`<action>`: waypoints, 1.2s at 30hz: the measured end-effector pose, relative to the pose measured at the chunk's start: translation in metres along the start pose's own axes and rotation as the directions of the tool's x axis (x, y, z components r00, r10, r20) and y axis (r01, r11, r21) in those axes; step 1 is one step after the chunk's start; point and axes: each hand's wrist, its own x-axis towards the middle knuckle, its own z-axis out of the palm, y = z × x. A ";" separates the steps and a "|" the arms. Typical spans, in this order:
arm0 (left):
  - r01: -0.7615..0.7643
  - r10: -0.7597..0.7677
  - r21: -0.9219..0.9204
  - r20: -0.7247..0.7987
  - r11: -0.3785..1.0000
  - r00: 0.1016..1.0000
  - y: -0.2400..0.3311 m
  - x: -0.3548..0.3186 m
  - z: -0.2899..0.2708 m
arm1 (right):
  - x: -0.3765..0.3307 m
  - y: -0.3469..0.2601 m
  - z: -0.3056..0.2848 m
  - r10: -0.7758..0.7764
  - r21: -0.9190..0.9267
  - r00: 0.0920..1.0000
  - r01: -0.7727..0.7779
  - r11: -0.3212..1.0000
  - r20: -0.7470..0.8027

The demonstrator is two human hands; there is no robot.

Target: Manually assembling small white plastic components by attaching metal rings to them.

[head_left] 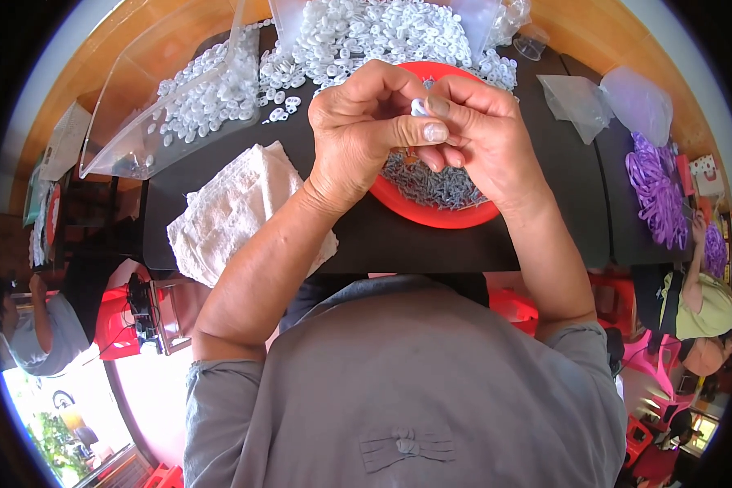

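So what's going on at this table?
Someone's left hand and right hand meet at the fingertips around a small white piece, mostly hidden by the fingers. They are above a red bowl holding many small grey parts. Beyond it, white ovals lie heaped on the dark table. A pale cloth lies to the left.

I'm seeing a crumpled white cloth [236, 203] overhanging the black table's [565, 203] near edge. Purple ribbons [657, 191] are lying far right, near a translucent plastic bag [638, 102]. Co-worker in yellow-green shirt [708, 305] is sitting beyond.
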 end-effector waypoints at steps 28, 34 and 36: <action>-0.104 0.784 0.994 0.035 0.038 0.620 0.103 0.044 -0.098 | 0.015 0.034 -0.024 -0.121 -0.963 0.958 0.245 -0.113 0.258; 0.054 0.106 0.937 -0.095 0.344 0.990 0.019 0.007 -0.074 | 0.018 0.027 -0.024 -0.337 -0.931 0.928 0.256 0.260 0.161; 0.067 0.018 0.970 -0.073 0.232 0.997 -0.003 0.007 -0.087 | 0.019 0.025 -0.023 -0.316 -0.915 0.938 0.248 0.319 0.144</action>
